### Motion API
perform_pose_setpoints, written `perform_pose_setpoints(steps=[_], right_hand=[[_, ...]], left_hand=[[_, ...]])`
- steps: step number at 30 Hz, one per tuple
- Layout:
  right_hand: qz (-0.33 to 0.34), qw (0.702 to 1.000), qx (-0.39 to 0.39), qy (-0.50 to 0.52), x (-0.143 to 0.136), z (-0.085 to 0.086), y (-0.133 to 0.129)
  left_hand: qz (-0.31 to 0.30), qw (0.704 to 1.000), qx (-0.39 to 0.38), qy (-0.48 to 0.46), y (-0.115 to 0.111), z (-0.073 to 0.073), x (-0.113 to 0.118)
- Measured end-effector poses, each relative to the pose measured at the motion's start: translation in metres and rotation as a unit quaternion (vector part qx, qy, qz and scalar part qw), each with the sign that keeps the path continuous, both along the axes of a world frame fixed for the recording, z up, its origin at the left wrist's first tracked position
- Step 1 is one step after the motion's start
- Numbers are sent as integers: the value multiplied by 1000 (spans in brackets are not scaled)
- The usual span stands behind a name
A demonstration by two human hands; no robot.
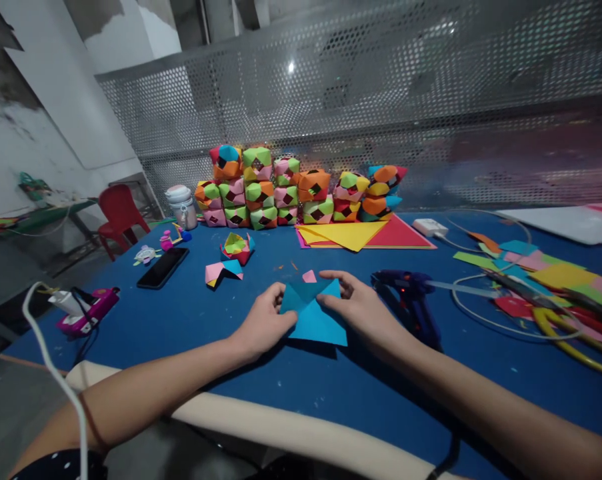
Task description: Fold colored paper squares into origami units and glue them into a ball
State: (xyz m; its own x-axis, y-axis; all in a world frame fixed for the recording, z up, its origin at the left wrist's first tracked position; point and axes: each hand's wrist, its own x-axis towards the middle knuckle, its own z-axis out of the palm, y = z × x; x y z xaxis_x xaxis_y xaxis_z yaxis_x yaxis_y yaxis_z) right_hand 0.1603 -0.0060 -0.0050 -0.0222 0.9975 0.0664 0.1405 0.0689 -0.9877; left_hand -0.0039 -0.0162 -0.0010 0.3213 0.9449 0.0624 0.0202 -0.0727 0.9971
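Note:
A piece of blue paper (317,323) with folded upper corners is held just above the table in front of me. My left hand (268,319) pinches its left edge, thumb on top and fingers curled behind. On the other side, my right hand (363,308) has its thumb on the paper's upper right corner, the index finger stretched past the edge. Just beyond the paper lies a small pink scrap (309,276). Farther left are a folded pink and blue piece (224,271) and a partly built paper ball (237,247).
Stacked colourful paper balls (261,193) line the back beside yellow sheets (351,233). A glue gun (411,297) lies right of my hand. Paper strips and scissors (555,320) crowd the right. At left are a phone (163,268) and a power strip (88,313).

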Motion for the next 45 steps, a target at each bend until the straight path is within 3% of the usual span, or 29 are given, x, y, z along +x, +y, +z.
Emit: perform_pose_setpoints(steps=[4, 13, 18, 22, 31, 36, 45], right_hand=[[42, 998, -27, 47, 1, -2, -1], [124, 972, 124, -156, 19, -6, -5], [39, 991, 82, -101, 13, -7, -6], [72, 997, 0, 25, 8, -5, -7], [94, 992, 49, -72, 8, -1, -12], [85, 981, 93, -151, 10, -6, -8], [114, 943, 160, -269, 13, -20, -9]], left_hand=[[10, 996, 28, 79, 0, 0, -2], [-21, 960, 160, 230, 6, -6, -8], [41, 981, 101, 158, 6, -4, -4], [62, 997, 7, 51, 4, -1, 1], [80, 996, -31, -10, 10, -8, -1], [116, 989, 13, 95, 20, -13, -7], [19, 944, 182, 275, 33, -15, -18]])
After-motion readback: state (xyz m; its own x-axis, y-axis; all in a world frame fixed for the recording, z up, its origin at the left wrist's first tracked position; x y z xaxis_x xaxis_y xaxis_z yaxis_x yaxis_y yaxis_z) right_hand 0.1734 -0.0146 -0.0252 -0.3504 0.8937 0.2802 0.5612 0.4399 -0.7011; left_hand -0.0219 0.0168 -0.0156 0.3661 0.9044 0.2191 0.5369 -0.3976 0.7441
